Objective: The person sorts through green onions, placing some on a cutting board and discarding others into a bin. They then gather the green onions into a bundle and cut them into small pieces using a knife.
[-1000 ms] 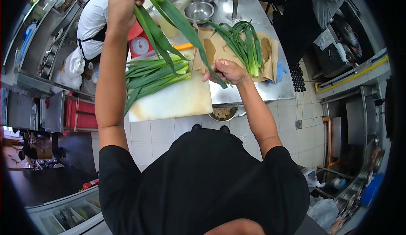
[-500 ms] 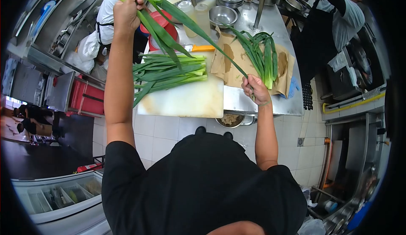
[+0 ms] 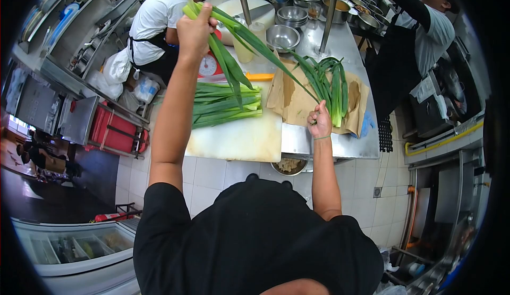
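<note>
My left hand [image 3: 195, 31] is raised high over the counter and grips a leek [image 3: 226, 56] by its stalk end, its long green leaves hanging down to the right. My right hand [image 3: 320, 122] is closed on the tip of one long leaf, stretched taut between both hands. Below lies a pile of trimmed leek leaves [image 3: 226, 105] on a white cutting board [image 3: 239, 135]. More leeks [image 3: 329, 82] rest on brown paper [image 3: 297, 101] to the right.
Steel bowls [image 3: 282, 36], a plastic tub [image 3: 244, 45] and a red scale [image 3: 210, 65] stand on the steel counter [image 3: 340, 45]. A person in white crouches at the left, another in a dark apron stands at the right. A bin [image 3: 289, 165] sits below the counter edge.
My left hand shifted right with the leek and stays raised. My right hand, having drawn the leaf tip out to the right a moment ago, has stayed near the counter's front edge.
</note>
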`<state>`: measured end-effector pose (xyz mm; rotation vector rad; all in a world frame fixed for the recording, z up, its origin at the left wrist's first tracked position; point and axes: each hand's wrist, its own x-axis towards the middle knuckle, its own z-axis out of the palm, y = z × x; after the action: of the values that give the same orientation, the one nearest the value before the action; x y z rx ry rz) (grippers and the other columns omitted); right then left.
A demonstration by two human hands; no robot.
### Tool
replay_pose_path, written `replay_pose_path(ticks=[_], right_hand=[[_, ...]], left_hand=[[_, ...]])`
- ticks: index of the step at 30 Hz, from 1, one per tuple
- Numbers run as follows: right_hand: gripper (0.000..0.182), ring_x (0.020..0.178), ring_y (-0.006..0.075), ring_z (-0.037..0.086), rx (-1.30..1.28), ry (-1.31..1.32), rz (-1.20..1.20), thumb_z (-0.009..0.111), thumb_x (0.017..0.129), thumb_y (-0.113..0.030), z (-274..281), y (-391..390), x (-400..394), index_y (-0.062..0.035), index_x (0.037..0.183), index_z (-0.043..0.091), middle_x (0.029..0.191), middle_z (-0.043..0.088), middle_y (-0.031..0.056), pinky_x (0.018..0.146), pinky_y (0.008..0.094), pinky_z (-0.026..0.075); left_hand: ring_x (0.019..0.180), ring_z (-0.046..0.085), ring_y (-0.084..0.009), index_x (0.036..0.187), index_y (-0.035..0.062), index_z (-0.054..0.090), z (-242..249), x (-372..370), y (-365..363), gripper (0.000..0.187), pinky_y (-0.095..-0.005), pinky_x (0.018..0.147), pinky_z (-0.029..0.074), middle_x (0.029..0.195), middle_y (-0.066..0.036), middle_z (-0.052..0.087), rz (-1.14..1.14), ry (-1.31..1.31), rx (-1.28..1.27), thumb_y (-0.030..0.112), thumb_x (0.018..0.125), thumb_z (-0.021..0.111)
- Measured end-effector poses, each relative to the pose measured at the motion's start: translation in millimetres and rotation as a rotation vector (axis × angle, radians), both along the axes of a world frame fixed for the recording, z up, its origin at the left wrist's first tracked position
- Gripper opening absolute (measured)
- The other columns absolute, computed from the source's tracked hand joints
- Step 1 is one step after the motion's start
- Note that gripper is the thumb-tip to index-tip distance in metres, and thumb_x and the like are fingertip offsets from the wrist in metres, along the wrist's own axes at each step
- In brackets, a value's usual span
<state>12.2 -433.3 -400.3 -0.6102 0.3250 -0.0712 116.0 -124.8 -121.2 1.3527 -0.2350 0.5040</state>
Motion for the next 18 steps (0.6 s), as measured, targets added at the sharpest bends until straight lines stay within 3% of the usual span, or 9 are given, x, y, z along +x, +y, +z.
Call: replay_pose_path(ticks=[9,11,13,15,18], right_hand=[[0.032,0.048,0.0084,0.038,0.191,0.194,-0.158,0.048,0.101,-0.041,-28.3,-19.5,11.4,-0.0157,0.081,0.047,0.065,0.041,-0.0041,0.041,0.0246,0.029],[0.034,0.048,0.0084,0.038,0.155,0.207,-0.197,0.046,0.102,-0.041,-25.9,-21.7,8.6,-0.0161,0.078,0.046,0.063,0.040,-0.0040,0.041,0.0244,0.029],[0.035,0.048,0.0083,0.037,0.105,0.185,-0.216,0.047,0.101,-0.042,-28.9,-26.8,4.3,-0.0160,0.078,0.047,0.062,0.038,-0.0049,0.041,0.0249,0.031],[0.036,0.049,0.0079,0.037,-0.223,0.139,-0.250,0.049,0.101,-0.043,-38.9,-36.5,-4.5,-0.0152,0.079,0.048,0.062,0.038,-0.0052,0.042,0.0240,0.033],[0.037,0.055,0.0073,0.041,-0.270,0.059,-0.223,0.048,0.101,-0.044,-29.2,-41.9,-11.3,-0.0132,0.080,0.047,0.071,0.044,-0.0026,0.045,0.0221,0.035]], left_hand=[[0.048,0.050,-0.0087,0.078,0.0006,0.061,-3.7,-11.5,-49.2,0.024,-0.0237,0.045,0.038,0.060,-0.005,0.060,0.067,-0.013,0.084,0.019,0.094,0.061],[0.048,0.049,-0.0068,0.083,0.0031,0.058,-5.2,-8.1,-53.6,0.020,-0.0218,0.046,0.037,0.061,-0.003,0.058,0.070,-0.016,0.125,0.019,0.094,0.063],[0.047,0.050,-0.0083,0.079,0.0022,0.061,-0.5,-6.1,-56.1,0.023,-0.0239,0.045,0.037,0.060,-0.004,0.060,0.099,-0.040,0.100,0.019,0.094,0.062],[0.048,0.050,-0.0077,0.081,0.0027,0.061,10.3,-3.3,-47.4,0.021,-0.0233,0.046,0.037,0.061,-0.003,0.060,0.119,-0.047,0.070,0.019,0.094,0.062],[0.049,0.050,-0.0073,0.084,0.0028,0.059,26.2,6.6,-35.5,0.019,-0.0222,0.046,0.037,0.062,-0.003,0.060,0.076,-0.067,0.047,0.018,0.095,0.061]])
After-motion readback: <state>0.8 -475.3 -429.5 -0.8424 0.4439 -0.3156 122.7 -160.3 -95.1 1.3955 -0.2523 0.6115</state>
